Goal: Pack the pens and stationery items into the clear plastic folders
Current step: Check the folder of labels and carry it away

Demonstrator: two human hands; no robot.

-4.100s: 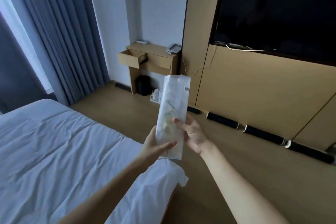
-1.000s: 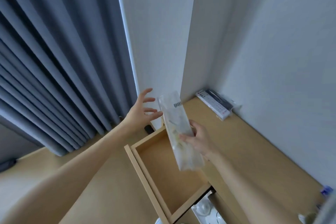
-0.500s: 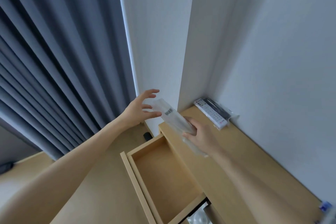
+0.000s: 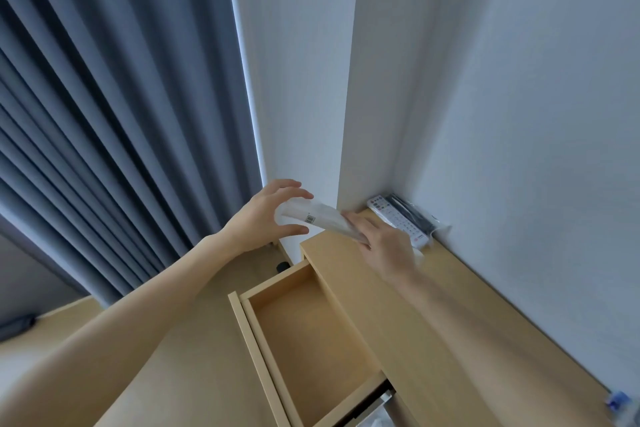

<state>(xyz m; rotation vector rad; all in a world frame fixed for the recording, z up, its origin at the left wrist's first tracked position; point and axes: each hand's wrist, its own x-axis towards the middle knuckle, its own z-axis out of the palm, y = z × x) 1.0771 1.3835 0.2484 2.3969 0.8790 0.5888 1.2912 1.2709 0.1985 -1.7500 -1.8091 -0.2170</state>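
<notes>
Head view: the clear plastic folder [image 4: 320, 218], a narrow pouch with a barcode label, is held in the air above the far left corner of the counter [image 4: 408, 308], tilted down toward the right. The right hand [image 4: 384, 246] grips its lower end, fingers curled over the plastic. The left hand [image 4: 266, 215] cups the upper end, thumb below and fingers arched above; contact is likely, but a firm grip cannot be confirmed. Contents are not legible through the plastic.

Risks, as judged:
- The pouch is thin and slippery. If the left fingers do not close, the upper end may sag and spill the contents.
- The open drawer [image 4: 304, 329] lies directly below. A dropped pouch would fall into it or onto the floor.
- The white remote control [image 4: 398, 222] lies just beside the right hand and could be knocked.

Change from half a second ago: the left hand has closed in round the pouch top, and the pouch lies flatter.
</notes>
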